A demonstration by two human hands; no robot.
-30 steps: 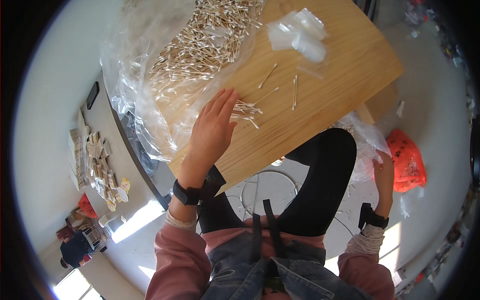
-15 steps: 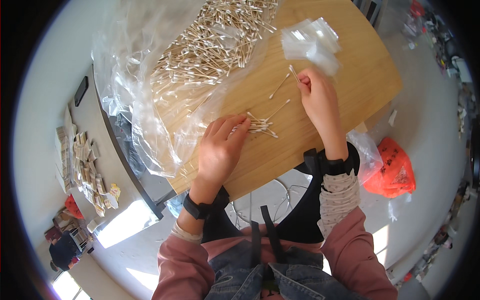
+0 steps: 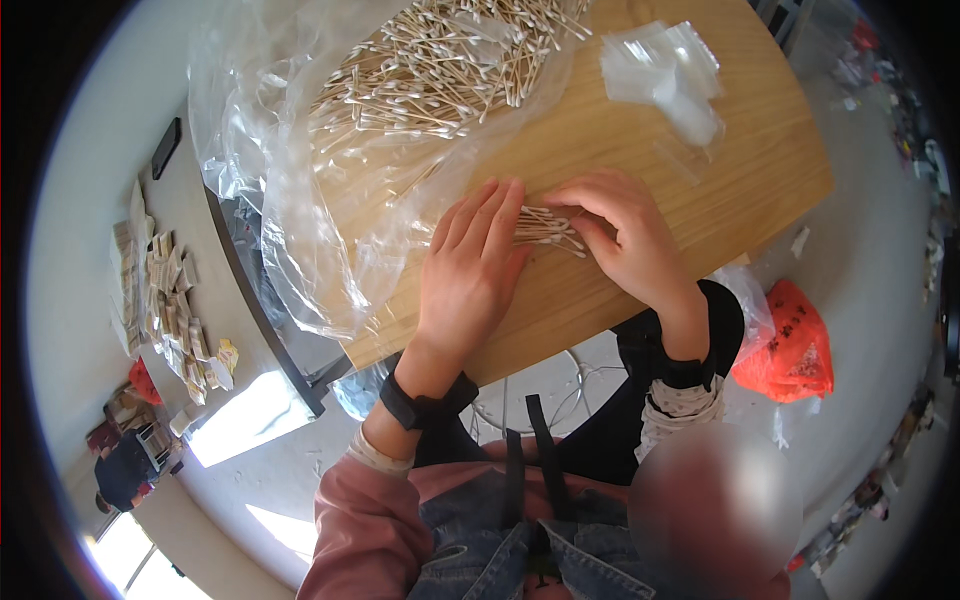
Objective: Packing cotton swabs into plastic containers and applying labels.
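A small bundle of cotton swabs (image 3: 547, 228) lies at the middle of the wooden table (image 3: 740, 150), white tips toward the right. My left hand (image 3: 472, 260) is closed over the left end of the bundle, its fingers straight and together, hiding the far tips. From the other side my right hand (image 3: 628, 232) curls its fingers and thumb round the right-hand tips. Beyond both hands, a large heap of loose cotton swabs (image 3: 440, 75) rests on a spread clear plastic bag (image 3: 300, 215).
Small clear plastic bags (image 3: 665, 75) are stacked at the table's far right. On a side table at left are many small packs (image 3: 175, 315) and a dark phone (image 3: 167, 148). A red plastic bag (image 3: 788, 345) sits on the floor at right. Another person (image 3: 125, 470) is at lower left.
My right hand has come left and nearer from the loose swabs to the bundle, meeting my left hand. The stray swabs beside the bundle no longer show apart. My left fingers have straightened.
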